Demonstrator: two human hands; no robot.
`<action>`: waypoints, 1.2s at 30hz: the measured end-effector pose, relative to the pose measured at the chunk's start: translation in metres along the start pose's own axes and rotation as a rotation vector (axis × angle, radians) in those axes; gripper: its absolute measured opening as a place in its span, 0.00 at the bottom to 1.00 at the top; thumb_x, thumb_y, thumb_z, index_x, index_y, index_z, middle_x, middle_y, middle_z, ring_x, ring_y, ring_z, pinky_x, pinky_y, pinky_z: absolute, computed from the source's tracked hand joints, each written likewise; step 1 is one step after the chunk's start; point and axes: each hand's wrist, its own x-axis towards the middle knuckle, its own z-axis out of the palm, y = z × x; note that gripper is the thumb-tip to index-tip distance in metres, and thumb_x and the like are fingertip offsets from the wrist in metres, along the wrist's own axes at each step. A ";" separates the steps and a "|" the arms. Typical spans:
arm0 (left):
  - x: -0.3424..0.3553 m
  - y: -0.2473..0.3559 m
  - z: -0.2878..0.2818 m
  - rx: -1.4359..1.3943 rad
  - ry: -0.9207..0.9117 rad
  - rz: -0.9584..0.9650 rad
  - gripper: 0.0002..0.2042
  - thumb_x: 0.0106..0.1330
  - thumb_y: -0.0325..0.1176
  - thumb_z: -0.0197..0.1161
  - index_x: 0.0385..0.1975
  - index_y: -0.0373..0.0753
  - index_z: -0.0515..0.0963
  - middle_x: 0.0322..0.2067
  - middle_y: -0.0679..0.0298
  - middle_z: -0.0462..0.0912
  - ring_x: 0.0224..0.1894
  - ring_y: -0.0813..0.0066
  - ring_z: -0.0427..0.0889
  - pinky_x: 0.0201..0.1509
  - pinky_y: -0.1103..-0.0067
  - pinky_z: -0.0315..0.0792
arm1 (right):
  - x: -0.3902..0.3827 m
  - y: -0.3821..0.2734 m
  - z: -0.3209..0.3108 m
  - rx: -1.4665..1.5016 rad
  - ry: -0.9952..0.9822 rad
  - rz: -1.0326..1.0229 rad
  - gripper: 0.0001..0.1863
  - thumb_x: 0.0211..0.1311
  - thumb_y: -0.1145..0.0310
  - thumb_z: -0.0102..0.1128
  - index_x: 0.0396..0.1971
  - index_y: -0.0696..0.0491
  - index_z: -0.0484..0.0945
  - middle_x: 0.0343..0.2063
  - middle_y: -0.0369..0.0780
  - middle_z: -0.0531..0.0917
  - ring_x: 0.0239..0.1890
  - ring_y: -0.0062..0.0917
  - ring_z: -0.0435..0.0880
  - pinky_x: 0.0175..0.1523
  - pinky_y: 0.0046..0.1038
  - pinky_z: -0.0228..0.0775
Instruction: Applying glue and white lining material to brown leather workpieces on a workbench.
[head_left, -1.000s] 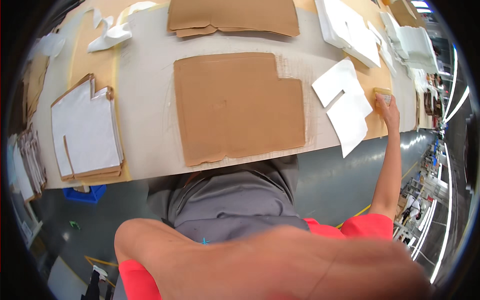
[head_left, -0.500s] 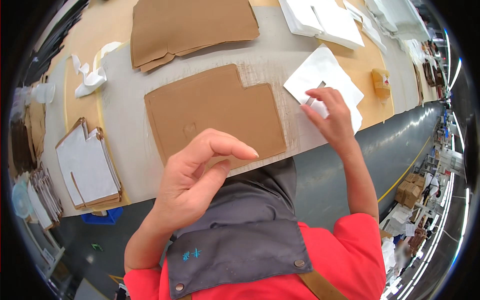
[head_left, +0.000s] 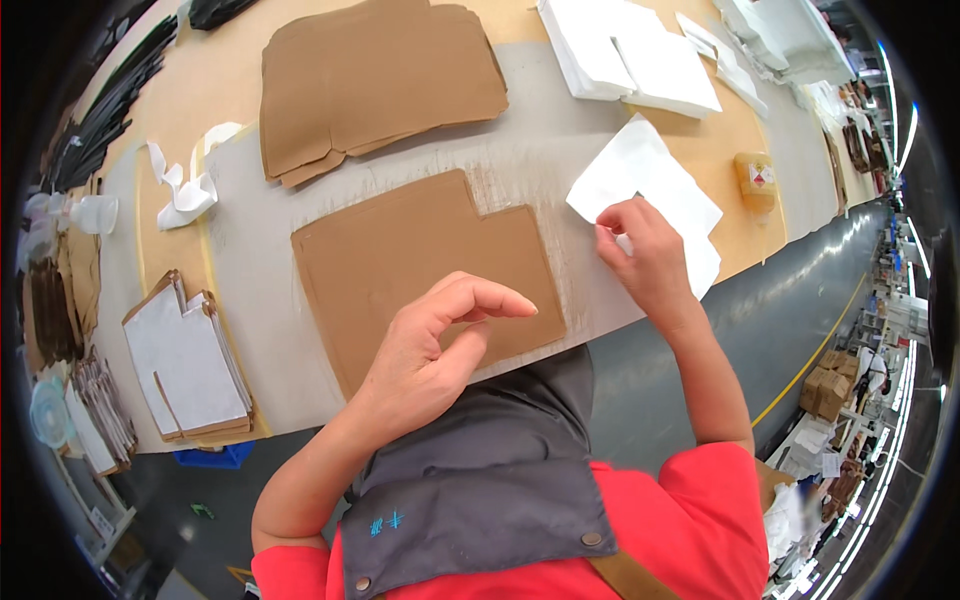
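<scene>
On the grey work surface in front of me lies a flat brown panel (head_left: 420,250) with a notched upper right corner. Over its near edge hovers my left hand (head_left: 425,345), its thumb and bent index finger apart and nothing between them. My right hand (head_left: 648,258) is at the lower left edge of a white sheet (head_left: 650,180), thumb and fingers pinched together on it. The hand covers most of the sheet's slit, and the exact grip is partly hidden.
A stack of brown panels (head_left: 380,85) lies at the far side, with white notched sheets (head_left: 640,55) to its right. An amber bottle (head_left: 756,182) is at the right. White-faced brown pieces (head_left: 190,360) and a curled white strip (head_left: 187,200) are on the left.
My right thumb and fingers have closed from an open curve onto the white sheet's edge. My left hand has shifted slightly right, still open. The whole table sits slightly lower in view.
</scene>
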 end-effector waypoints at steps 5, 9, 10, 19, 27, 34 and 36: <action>0.043 -0.005 0.012 -0.137 0.012 -0.065 0.16 0.66 0.20 0.50 0.52 0.33 0.76 0.52 0.62 0.78 0.57 0.75 0.74 0.65 0.77 0.65 | -0.014 0.046 -0.023 1.263 0.140 0.642 0.05 0.63 0.76 0.59 0.38 0.57 0.78 0.38 0.33 0.81 0.41 0.16 0.77 0.50 0.21 0.69; 0.096 -0.011 0.029 -0.309 -0.013 -0.204 0.22 0.68 0.30 0.56 0.62 0.32 0.69 0.56 0.58 0.75 0.61 0.72 0.72 0.68 0.74 0.63 | -0.027 0.063 -0.027 1.482 0.213 0.663 0.05 0.64 0.74 0.56 0.38 0.56 0.75 0.37 0.36 0.80 0.41 0.19 0.76 0.54 0.26 0.67; 0.109 -0.012 0.036 -0.308 -0.014 -0.196 0.22 0.68 0.30 0.56 0.62 0.32 0.69 0.56 0.58 0.75 0.61 0.72 0.72 0.68 0.74 0.63 | -0.029 0.062 -0.028 1.499 0.232 0.660 0.04 0.64 0.75 0.55 0.37 0.56 0.75 0.38 0.36 0.80 0.41 0.19 0.76 0.54 0.25 0.68; 0.179 -0.008 0.075 -0.868 0.011 -0.419 0.24 0.70 0.40 0.61 0.58 0.29 0.67 0.51 0.53 0.78 0.56 0.63 0.77 0.61 0.68 0.72 | -0.039 0.018 -0.039 0.787 -0.012 0.100 0.08 0.54 0.81 0.61 0.33 0.55 0.76 0.45 0.45 0.81 0.46 0.30 0.80 0.52 0.29 0.72; 0.149 -0.011 0.094 -0.416 -0.158 -0.124 0.15 0.75 0.31 0.51 0.58 0.37 0.72 0.48 0.65 0.80 0.48 0.76 0.79 0.53 0.75 0.75 | -0.064 0.037 -0.055 0.536 0.370 0.190 0.28 0.53 0.51 0.74 0.46 0.55 0.75 0.54 0.48 0.75 0.55 0.40 0.75 0.60 0.36 0.67; 0.110 0.012 0.100 0.028 -0.282 0.166 0.16 0.76 0.28 0.47 0.60 0.36 0.72 0.44 0.64 0.80 0.47 0.78 0.76 0.56 0.79 0.69 | -0.013 0.051 -0.114 0.614 -0.006 0.119 0.25 0.51 0.65 0.77 0.48 0.56 0.78 0.46 0.38 0.80 0.49 0.24 0.78 0.57 0.27 0.68; 0.103 0.014 0.099 0.082 -0.298 0.180 0.16 0.76 0.29 0.48 0.60 0.36 0.71 0.45 0.64 0.80 0.48 0.78 0.75 0.56 0.79 0.69 | -0.016 0.058 -0.116 0.774 -0.064 0.216 0.18 0.53 0.69 0.74 0.43 0.57 0.80 0.40 0.36 0.81 0.43 0.21 0.79 0.51 0.24 0.70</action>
